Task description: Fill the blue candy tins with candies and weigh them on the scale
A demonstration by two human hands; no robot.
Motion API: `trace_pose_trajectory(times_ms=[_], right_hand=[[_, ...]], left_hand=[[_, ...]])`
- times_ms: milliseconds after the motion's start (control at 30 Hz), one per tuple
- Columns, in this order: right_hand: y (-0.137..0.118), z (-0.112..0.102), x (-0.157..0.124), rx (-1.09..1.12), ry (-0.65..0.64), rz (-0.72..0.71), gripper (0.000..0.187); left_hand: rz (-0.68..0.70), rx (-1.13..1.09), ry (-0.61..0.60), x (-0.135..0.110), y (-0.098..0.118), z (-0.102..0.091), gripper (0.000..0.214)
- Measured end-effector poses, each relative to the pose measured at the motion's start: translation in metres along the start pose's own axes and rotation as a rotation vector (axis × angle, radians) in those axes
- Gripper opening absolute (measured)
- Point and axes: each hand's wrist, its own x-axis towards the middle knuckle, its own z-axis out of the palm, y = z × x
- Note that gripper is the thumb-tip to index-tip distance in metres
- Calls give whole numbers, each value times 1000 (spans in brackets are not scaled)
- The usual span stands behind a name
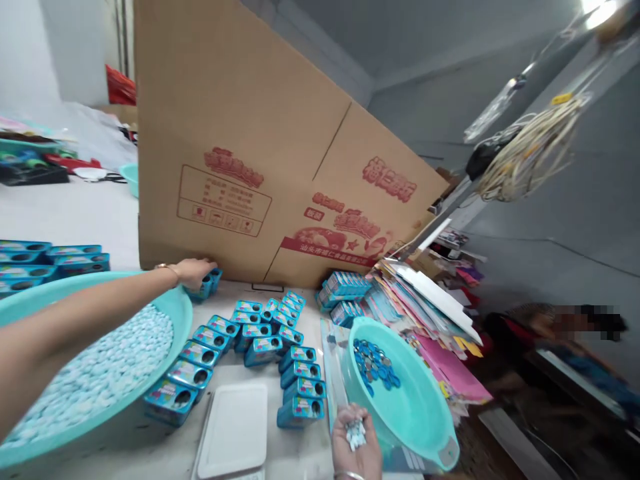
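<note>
My left hand [194, 273] reaches across the big turquoise basin [183, 313] to small blue boxes [203, 288] at the foot of the cardboard. Its fingers are closed over one box, partly hidden behind the hand. Pale blue tablet-like candies [115, 353] fill this basin. Low at the right, my right hand [347, 453] is palm up and cupped around a small heap of pale candies [355, 433]. Between the hands stand rows of blue boxes [263, 347] with dark round openings on top.
A white flat-topped device [237, 427], like a scale, lies at the front. Another turquoise basin [415, 407] holds blue round caps [375, 363]. A large cardboard sheet [240, 120] walls off the back. Stacked papers [425, 300] lie at right; a person [530, 333] sits beyond.
</note>
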Motion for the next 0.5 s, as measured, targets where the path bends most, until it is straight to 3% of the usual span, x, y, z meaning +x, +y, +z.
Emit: trace_pose_trajectory(times_ms=[133, 200, 267, 367, 433, 500], right_hand=[[7, 17, -1, 147, 132, 37, 15], [13, 32, -1, 199, 162, 64, 15], [18, 45, -1, 197, 134, 97, 18], [24, 58, -4, 173, 103, 129, 20], [25, 61, -7, 214, 131, 143, 19], [26, 61, -11, 262, 157, 155, 19]], left_hand=[[29, 56, -3, -6, 28, -53, 62], [123, 39, 17, -23, 62, -76, 58], [278, -4, -10, -52, 105, -86, 55], [394, -21, -60, -104, 170, -61, 49], [431, -34, -115, -132, 200, -23, 47], [430, -19, -149, -147, 215, 19, 54]])
